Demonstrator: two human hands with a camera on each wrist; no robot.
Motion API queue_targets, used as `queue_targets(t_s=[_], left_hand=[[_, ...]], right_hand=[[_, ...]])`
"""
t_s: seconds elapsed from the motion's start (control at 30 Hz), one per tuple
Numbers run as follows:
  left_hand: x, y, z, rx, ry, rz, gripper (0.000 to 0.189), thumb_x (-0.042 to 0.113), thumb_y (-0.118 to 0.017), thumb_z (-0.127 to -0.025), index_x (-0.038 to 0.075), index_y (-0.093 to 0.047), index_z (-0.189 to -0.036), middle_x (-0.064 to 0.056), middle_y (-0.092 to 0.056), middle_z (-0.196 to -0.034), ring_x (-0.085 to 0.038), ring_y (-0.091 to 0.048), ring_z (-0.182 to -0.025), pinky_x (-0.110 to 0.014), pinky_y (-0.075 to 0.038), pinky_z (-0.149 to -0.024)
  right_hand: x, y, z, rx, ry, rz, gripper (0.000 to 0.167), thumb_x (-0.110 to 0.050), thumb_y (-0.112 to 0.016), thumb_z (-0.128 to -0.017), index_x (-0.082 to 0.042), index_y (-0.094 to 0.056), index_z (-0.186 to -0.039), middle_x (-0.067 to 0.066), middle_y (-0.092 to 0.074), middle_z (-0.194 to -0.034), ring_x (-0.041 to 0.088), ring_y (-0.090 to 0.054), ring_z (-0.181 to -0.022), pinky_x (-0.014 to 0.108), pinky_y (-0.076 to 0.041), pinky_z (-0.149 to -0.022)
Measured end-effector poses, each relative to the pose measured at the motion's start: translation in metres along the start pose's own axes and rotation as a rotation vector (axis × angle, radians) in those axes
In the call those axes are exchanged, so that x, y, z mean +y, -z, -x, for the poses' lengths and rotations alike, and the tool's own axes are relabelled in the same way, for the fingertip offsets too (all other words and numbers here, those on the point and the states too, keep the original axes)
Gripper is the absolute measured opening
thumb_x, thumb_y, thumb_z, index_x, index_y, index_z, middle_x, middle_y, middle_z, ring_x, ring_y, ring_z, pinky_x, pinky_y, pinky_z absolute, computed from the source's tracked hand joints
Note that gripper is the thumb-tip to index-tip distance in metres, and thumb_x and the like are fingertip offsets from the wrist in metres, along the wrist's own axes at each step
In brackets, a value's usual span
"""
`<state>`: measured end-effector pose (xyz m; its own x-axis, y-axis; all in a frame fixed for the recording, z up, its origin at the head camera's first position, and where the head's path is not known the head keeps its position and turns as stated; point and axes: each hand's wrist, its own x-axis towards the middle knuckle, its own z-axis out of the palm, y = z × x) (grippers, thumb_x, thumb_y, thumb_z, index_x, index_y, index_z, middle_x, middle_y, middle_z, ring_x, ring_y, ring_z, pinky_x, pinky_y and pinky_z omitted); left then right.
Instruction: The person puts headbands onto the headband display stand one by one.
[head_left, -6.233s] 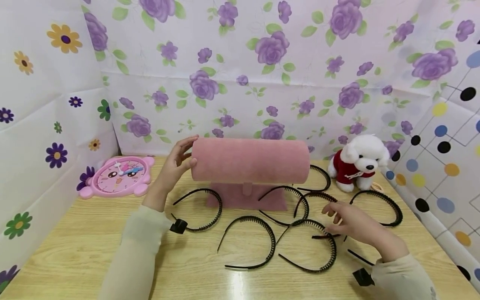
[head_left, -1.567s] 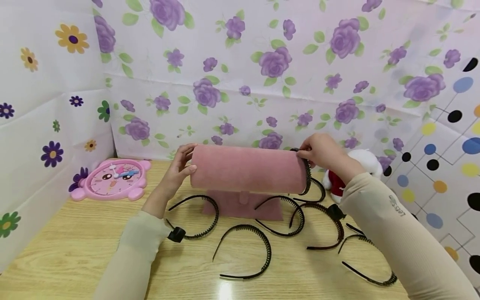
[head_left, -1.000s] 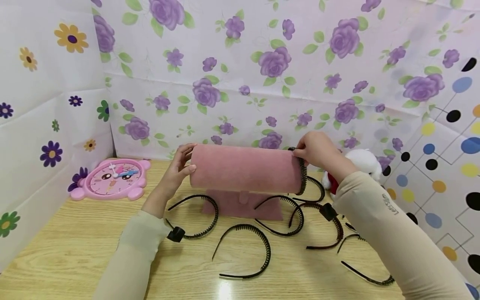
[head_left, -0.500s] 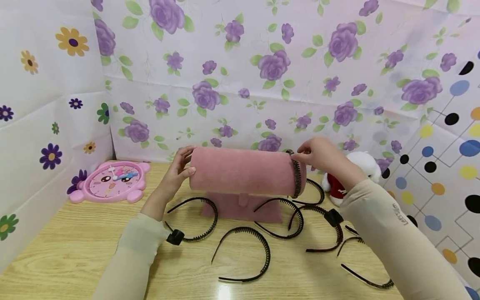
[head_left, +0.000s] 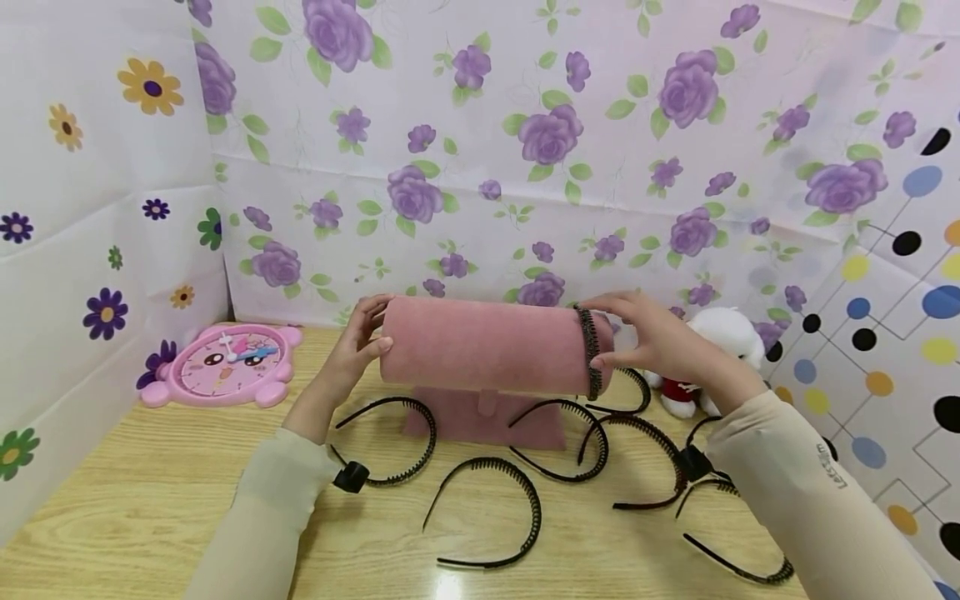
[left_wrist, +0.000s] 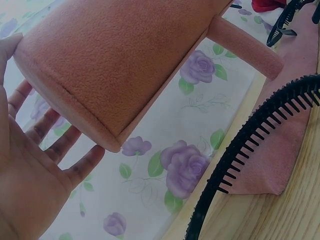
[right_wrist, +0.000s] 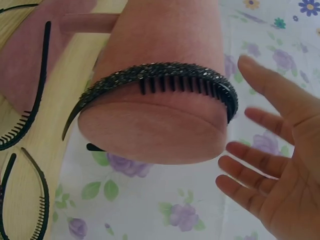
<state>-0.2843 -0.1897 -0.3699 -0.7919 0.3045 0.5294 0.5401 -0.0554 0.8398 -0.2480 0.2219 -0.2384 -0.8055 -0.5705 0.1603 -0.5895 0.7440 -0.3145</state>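
A pink velvet headband stand (head_left: 487, 343), a thick horizontal roll on a post and flat base, stands at mid-table. My left hand (head_left: 347, 354) holds the roll's left end, thumb in front and fingers behind; in the left wrist view the fingertips meet the end's rim. Near the roll's right end sits a dark, glittery toothed headband (right_wrist: 155, 72), arched over the velvet. Beside it my right hand (head_left: 660, 337) is spread, fingers loosely bent. The right wrist view shows a gap between that thumb and the headband, with nothing held.
Several black toothed headbands lie on the wooden table, one (head_left: 536, 508) in front and one (head_left: 431, 433) by the left forearm. A reddish-brown headband (head_left: 675, 458) lies at right. A pink clock (head_left: 232, 362) lies at left; a white toy dog (head_left: 723, 333) sits behind the right hand.
My right hand moved from the table's right side to the roll, where the glittery headband now sits. The headband slid left from the end, and the hand let go. My left hand stayed.
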Motion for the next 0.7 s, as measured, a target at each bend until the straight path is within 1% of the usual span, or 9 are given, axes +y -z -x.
queue_targets(t_s=[0.1,0.2,0.37,0.57,0.7], left_hand=[[0.0,0.0,0.0,-0.001,0.001,-0.005,0.058,0.007,-0.046,-0.093,0.016,-0.028,-0.147,0.007,-0.035,-0.146,-0.011,-0.036,-0.133,-0.024,-0.04,-0.098],[-0.001,0.0,0.0,0.0,0.002,-0.005,0.058,0.007,-0.046,-0.093,0.017,-0.028,-0.147,0.006,-0.035,-0.146,-0.011,-0.036,-0.133,-0.024,-0.04,-0.098],[-0.001,0.0,0.0,0.002,0.009,-0.005,0.058,0.007,-0.046,-0.093,0.016,-0.028,-0.147,0.006,-0.035,-0.146,-0.012,-0.036,-0.133,-0.024,-0.041,-0.098],[0.0,-0.001,0.001,0.004,0.017,-0.007,0.058,0.008,-0.046,-0.093,0.017,-0.028,-0.147,0.005,-0.034,-0.147,-0.012,-0.035,-0.133,-0.024,-0.04,-0.098],[0.001,-0.001,0.0,0.003,0.014,-0.012,0.058,0.008,-0.046,-0.093,0.017,-0.027,-0.147,0.004,-0.033,-0.148,-0.012,-0.034,-0.134,-0.025,-0.04,-0.098]], right_hand=[[0.002,-0.003,0.001,-0.013,0.031,0.019,0.072,-0.034,-0.077,-0.08,-0.015,-0.045,-0.143,0.018,-0.036,-0.15,0.042,-0.032,-0.137,0.065,-0.029,-0.106],[0.003,-0.005,0.002,-0.023,0.051,0.037,0.074,-0.032,-0.078,-0.08,-0.014,-0.045,-0.144,0.019,-0.032,-0.153,0.044,-0.028,-0.139,0.066,-0.027,-0.107],[0.004,-0.008,0.004,-0.044,0.051,0.075,0.077,-0.03,-0.078,-0.079,-0.016,-0.043,-0.145,0.017,-0.029,-0.155,0.045,-0.026,-0.141,0.066,-0.027,-0.107],[0.006,-0.011,0.003,-0.054,0.037,0.07,0.076,-0.027,-0.078,-0.08,-0.021,-0.04,-0.146,0.014,-0.033,-0.154,0.04,-0.034,-0.139,0.061,-0.033,-0.106],[0.008,-0.012,0.0,-0.052,0.012,0.081,0.073,-0.028,-0.077,-0.081,-0.025,-0.04,-0.145,0.011,-0.037,-0.153,0.037,-0.044,-0.133,0.057,-0.04,-0.101]])
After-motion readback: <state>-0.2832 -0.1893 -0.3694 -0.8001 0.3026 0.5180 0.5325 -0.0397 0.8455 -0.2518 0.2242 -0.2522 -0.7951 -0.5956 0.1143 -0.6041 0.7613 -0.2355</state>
